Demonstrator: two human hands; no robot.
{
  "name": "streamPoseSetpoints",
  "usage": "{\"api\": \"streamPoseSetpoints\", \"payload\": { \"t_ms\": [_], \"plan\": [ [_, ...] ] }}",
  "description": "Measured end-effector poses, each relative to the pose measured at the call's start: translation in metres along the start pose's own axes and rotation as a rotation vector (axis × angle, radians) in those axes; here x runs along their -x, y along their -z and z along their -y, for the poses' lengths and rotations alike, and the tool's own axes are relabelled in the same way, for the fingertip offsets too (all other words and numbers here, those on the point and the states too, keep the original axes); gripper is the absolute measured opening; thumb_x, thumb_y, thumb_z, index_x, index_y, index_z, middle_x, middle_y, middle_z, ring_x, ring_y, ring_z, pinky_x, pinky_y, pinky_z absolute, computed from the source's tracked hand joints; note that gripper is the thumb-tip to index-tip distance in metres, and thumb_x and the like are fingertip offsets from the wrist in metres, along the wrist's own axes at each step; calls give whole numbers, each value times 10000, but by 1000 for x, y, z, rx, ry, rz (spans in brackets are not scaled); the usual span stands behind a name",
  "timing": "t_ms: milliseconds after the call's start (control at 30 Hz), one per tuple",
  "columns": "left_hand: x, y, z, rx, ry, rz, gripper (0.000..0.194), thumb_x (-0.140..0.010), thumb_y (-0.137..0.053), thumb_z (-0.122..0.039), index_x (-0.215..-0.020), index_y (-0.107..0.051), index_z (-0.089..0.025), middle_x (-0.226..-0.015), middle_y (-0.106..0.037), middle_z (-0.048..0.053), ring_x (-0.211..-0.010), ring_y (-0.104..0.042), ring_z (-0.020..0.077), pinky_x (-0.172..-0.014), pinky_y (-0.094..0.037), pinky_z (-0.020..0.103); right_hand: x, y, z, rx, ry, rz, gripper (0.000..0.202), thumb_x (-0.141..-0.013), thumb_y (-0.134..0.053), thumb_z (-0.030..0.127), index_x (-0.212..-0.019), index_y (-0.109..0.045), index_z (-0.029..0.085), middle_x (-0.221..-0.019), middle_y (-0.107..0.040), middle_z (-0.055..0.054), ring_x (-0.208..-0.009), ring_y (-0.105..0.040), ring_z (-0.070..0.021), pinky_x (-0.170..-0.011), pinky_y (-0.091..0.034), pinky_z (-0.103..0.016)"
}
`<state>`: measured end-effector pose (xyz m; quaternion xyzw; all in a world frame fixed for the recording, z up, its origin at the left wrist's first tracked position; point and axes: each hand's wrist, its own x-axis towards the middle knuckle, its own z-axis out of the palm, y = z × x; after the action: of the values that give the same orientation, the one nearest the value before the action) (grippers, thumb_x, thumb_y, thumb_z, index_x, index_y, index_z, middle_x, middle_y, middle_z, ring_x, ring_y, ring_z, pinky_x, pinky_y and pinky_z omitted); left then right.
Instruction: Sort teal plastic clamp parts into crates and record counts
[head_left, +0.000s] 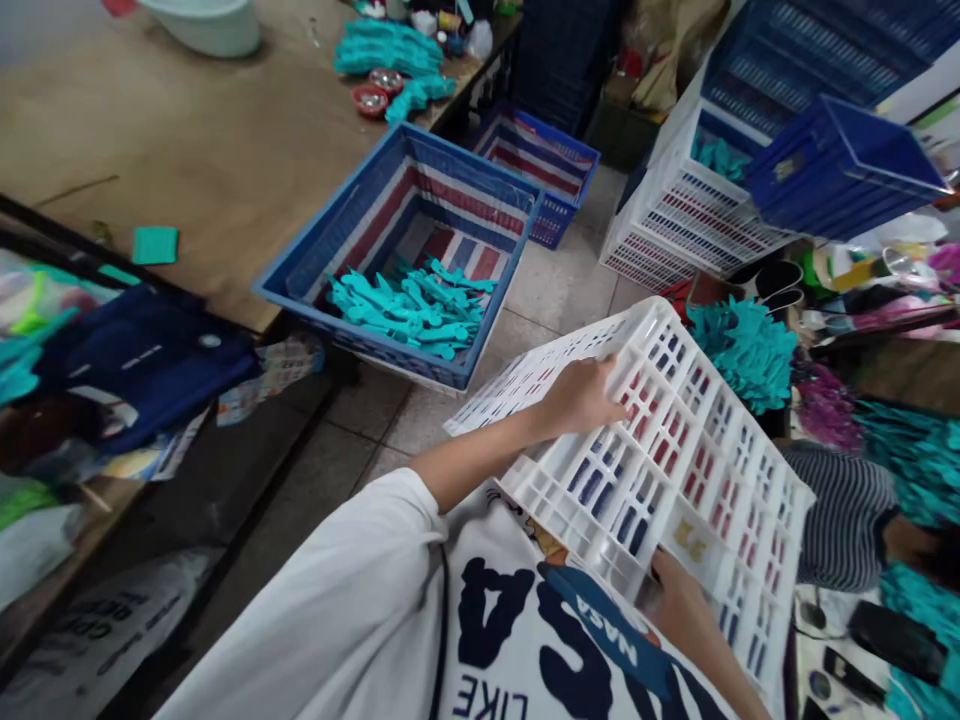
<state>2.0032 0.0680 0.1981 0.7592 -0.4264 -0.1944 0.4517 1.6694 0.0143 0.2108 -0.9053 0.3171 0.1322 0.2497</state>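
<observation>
A white slotted plastic crate (pixel 705 480) is tilted up against my body, with red and blue lining showing through its slots. My left hand (pixel 589 398) is closed on the crate's upper wall. Lower down, my right hand (pixel 675 590) grips the crate near its bottom edge, its fingers partly hidden. I cannot see what, if anything, lies inside. Ahead and to the left stands a blue crate (pixel 281 285) lined with striped sheet. Several teal plastic-looking pieces (pixel 412 310) lie in its near end.
A brown-topped table (pixel 225 150) on the left bears teal stacks (pixel 386 48) and a pale basin (pixel 210 25). White crates (pixel 690 215) and a blue bin (pixel 840 170) are stacked at right. A person in a striped top (pixel 840 515) is at the right, beside teal heaps.
</observation>
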Motion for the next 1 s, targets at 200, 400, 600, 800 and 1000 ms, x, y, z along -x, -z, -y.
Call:
{"api": "streamPoseSetpoints", "payload": {
  "t_ms": [200, 400, 600, 800, 1000],
  "plan": [
    [-54, 41, 12, 20, -52, 5, 814, -777, -745, -327, -1523, -544, -70, -1246, -717, 195, -1162, -682, 370, -1064, -552, 474, -57, 22, 48, -43, -138, 16, 515, -760, -739, 526, -1130, -718, 168, -1197, -737, -162, -1130, -700, -356, -951, -563, -428],
    [-99, 72, 21, 27, -2, -81, 852, -803, -725, -308, -1579, -459, -80, -1443, -632, 214, -1335, -613, 371, -1183, -491, 483, -124, 58, 53, 55, -216, 70, 552, -719, -800, 510, -1131, -685, 161, -1205, -702, -149, -1145, -676, -355, -999, -527, -463],
    [-181, 88, 34, 68, -9, -133, 820, -782, -741, -265, -1557, -515, -120, -1488, -636, 160, -1380, -602, 341, -1225, -477, 453, -209, 100, 53, 33, -168, 143, 647, -745, -786, 508, -1278, -656, 165, -1305, -668, -146, -1232, -648, -348, -1069, -504, -478],
    [-285, 95, 42, 68, 119, -148, 801, -780, -750, -265, -1549, -556, -155, -1420, -703, 95, -1262, -686, 294, -1143, -547, 365, -308, 163, 40, 58, -101, 175, 588, -713, -836, 422, -1205, -693, 132, -1266, -682, -166, -1164, -672, -364, -1024, -527, -492],
    [-361, 111, 51, 13, 313, -186, 759, -768, -770, -370, -1482, -623, -161, -1228, -782, 67, -1079, -752, 286, -1035, -610, 408, -397, 217, 33, 67, 69, 112, 684, -657, -898, 627, -1107, -725, 142, -1120, -723, -139, -1006, -713, -345, -891, -560, -419]
  ]
}}
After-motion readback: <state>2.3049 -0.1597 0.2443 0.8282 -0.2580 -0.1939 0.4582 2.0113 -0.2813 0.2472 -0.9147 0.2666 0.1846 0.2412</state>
